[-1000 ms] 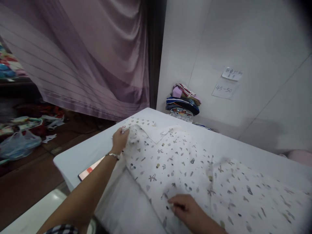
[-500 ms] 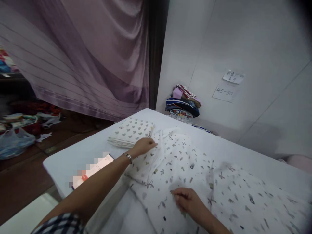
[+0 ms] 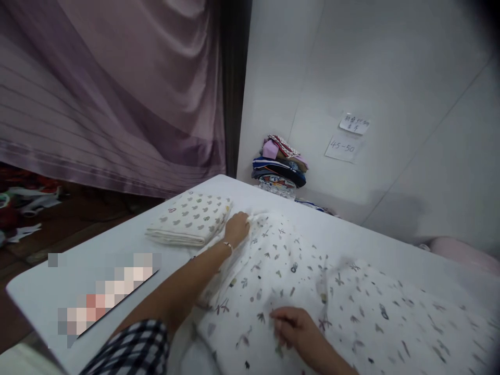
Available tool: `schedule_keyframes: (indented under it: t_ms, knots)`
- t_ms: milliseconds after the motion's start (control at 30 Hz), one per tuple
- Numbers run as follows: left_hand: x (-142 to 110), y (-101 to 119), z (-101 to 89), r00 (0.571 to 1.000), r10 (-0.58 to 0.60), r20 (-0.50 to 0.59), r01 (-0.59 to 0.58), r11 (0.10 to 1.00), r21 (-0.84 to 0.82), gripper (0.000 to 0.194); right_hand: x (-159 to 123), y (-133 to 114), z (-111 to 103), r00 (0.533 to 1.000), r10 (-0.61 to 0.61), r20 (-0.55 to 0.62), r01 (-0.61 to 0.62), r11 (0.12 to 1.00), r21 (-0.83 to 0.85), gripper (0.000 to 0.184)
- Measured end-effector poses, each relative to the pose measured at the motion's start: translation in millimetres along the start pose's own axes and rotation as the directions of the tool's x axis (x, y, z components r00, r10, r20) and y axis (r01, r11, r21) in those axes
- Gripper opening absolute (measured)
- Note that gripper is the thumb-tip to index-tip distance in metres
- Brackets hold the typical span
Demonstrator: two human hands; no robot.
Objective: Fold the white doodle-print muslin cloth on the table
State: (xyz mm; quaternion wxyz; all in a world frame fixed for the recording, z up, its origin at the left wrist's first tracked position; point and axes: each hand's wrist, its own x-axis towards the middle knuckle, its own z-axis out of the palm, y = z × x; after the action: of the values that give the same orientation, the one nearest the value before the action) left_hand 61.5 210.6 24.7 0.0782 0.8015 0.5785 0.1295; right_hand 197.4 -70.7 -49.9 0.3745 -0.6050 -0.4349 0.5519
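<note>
Vs 0.5 s ago: left hand [image 3: 237, 228] has gone further up the printed cloth [image 3: 281, 260], now at its far end, just right of the folded cloth [image 3: 191, 216]. Flap that hung below it then is now loose folds around the forearm. Folded cloth was partly hidden at 1.0 s ago, top face now mostly in view. View has swung right a bit. Right hand [image 3: 295, 328] roughly same spot on the print

Left: fingers curled together, down on gathered cloth; tips hidden, can't tell if pinching. Right: half curled, thumb near index, resting on or just over the cloth mid-spread; can't tell if it has hold of any

Left arm reaches long and diagonal toward the far corner of the table [image 3: 332, 234], back of hand up, bracelet [image 3: 228, 246] at wrist, checked sleeve [image 3: 135, 344] near the elbow. Right forearm comes in low from the near side, fingers pointing left

Printed cloth lies from near the far corner across to the right side of the surface. Folded cloth by the left edge, pixelated flat item [image 3: 113, 299] nearer the left corner
</note>
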Motion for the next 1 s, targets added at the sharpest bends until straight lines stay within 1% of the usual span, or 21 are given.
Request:
schedule_keyframes:
  t_ms: [33, 67, 100, 167, 200, 233, 267, 300, 333, 367, 400, 433, 533, 567, 600, 633, 700, 767, 833, 933, 1000]
  knots:
    - [-12.4, 1.0, -2.5, 0.996, 0.088, -0.022, -0.088, 0.996, 0.001, 0.029, 1.2, -9.5, -5.3, 1.000, -0.009, -0.019, 0.010, 0.999, 0.048, 0.027]
    - [-27.3, 1.4, -3.9, 0.981, 0.189, -0.035, -0.188, 0.982, 0.007, 0.027, 3.0, -19.5, -10.9, 0.999, -0.017, -0.039, 0.020, 0.995, 0.098, 0.030]
    - [-44.2, 1.1, -4.0, 0.947, 0.320, -0.043, -0.319, 0.948, 0.021, 0.026, 5.5, -29.4, -16.5, 0.997, -0.020, -0.072, 0.031, 0.988, 0.152, 0.034]
    - [-81.3, -1.2, -1.1, 0.828, 0.561, -0.001, -0.560, 0.827, 0.048, 0.028, 11.5, -46.1, -26.3, 0.986, 0.001, -0.167, 0.045, 0.962, 0.270, 0.042]
    - [-99.5, -2.8, 1.1, 0.755, 0.653, 0.049, -0.655, 0.754, 0.046, 0.030, 14.7, -52.1, -29.9, 0.976, 0.022, -0.215, 0.052, 0.942, 0.331, 0.046]
    - [-116.0, -4.5, 2.9, 0.685, 0.721, 0.105, -0.727, 0.686, 0.031, 0.033, 17.8, -56.3, -32.5, 0.965, 0.045, -0.257, 0.060, 0.919, 0.389, 0.049]
    - [-129.9, -5.9, 4.0, 0.626, 0.765, 0.152, -0.775, 0.632, 0.007, 0.035, 20.5, -58.7, -34.1, 0.957, 0.065, -0.283, 0.070, 0.895, 0.441, 0.052]
    - [-140.6, -6.7, 3.9, 0.589, 0.787, 0.182, -0.798, 0.602, -0.022, 0.036, 22.7, -59.6, -34.7, 0.954, 0.074, -0.292, 0.080, 0.872, 0.484, 0.053]
    - [-147.5, -6.6, 2.6, 0.581, 0.790, 0.198, -0.799, 0.600, -0.051, 0.034, 24.2, -59.2, -34.6, 0.954, 0.080, -0.288, 0.084, 0.853, 0.515, 0.053]
    - [-150.7, -5.4, 0.2, 0.595, 0.777, 0.206, -0.781, 0.620, -0.082, 0.032, 25.1, -57.8, -34.1, 0.956, 0.086, -0.280, 0.081, 0.841, 0.534, 0.054]
    - [-150.3, -3.0, -2.9, 0.629, 0.747, 0.214, -0.744, 0.658, -0.112, 0.028, 25.3, -55.8, -33.2, 0.957, 0.098, -0.273, 0.069, 0.838, 0.542, 0.056]
    - [-146.9, 0.8, -6.4, 0.676, 0.702, 0.224, -0.692, 0.709, -0.136, 0.026, 24.9, -53.3, -32.2, 0.956, 0.114, -0.269, 0.052, 0.840, 0.540, 0.057]
    - [-124.6, 19.5, -13.4, 0.818, 0.528, 0.229, -0.506, 0.849, -0.152, 0.039, 21.7, -45.7, -30.2, 0.951, 0.152, -0.271, 0.014, 0.851, 0.524, 0.059]
    - [-115.5, 27.9, -13.3, 0.854, 0.472, 0.218, -0.449, 0.881, -0.147, 0.042, 20.4, -43.7, -29.9, 0.951, 0.153, -0.268, 0.010, 0.854, 0.521, 0.057]
    - [-106.7, 37.1, -11.6, 0.879, 0.426, 0.213, -0.402, 0.904, -0.147, 0.043, 18.9, -42.0, -29.7, 0.952, 0.152, -0.265, 0.008, 0.856, 0.517, 0.054]
    - [-98.6, 46.9, -8.5, 0.892, 0.391, 0.224, -0.364, 0.918, -0.154, 0.044, 17.4, -40.6, -29.6, 0.954, 0.150, -0.261, 0.005, 0.859, 0.512, 0.052]
    - [-85.7, 67.5, 1.4, 0.895, 0.327, 0.303, -0.281, 0.942, -0.185, 0.047, 14.2, -38.4, -29.1, 0.957, 0.152, -0.248, -0.009, 0.867, 0.498, 0.049]
    - [-78.1, 87.2, 13.7, 0.878, 0.270, 0.396, -0.200, 0.957, -0.209, 0.050, 10.6, -36.4, -28.2, 0.961, 0.156, -0.228, -0.027, 0.873, 0.486, 0.048]
    - [-75.4, 103.2, 25.3, 0.861, 0.244, 0.445, -0.159, 0.962, -0.221, 0.047, 6.6, -33.8, -27.3, 0.967, 0.153, -0.203, -0.039, 0.879, 0.475, 0.048]
    - [-77.8, 117.1, 36.4, 0.857, 0.270, 0.439, -0.167, 0.951, -0.259, 0.034, 1.4, -28.2, -26.3, 0.976, 0.134, -0.172, -0.043, 0.892, 0.451, 0.049]
    - [-81.6, 120.2, 39.4, 0.865, 0.293, 0.407, -0.176, 0.937, -0.302, 0.030, -0.6, -24.0, -26.0, 0.981, 0.121, -0.151, -0.045, 0.902, 0.429, 0.050]
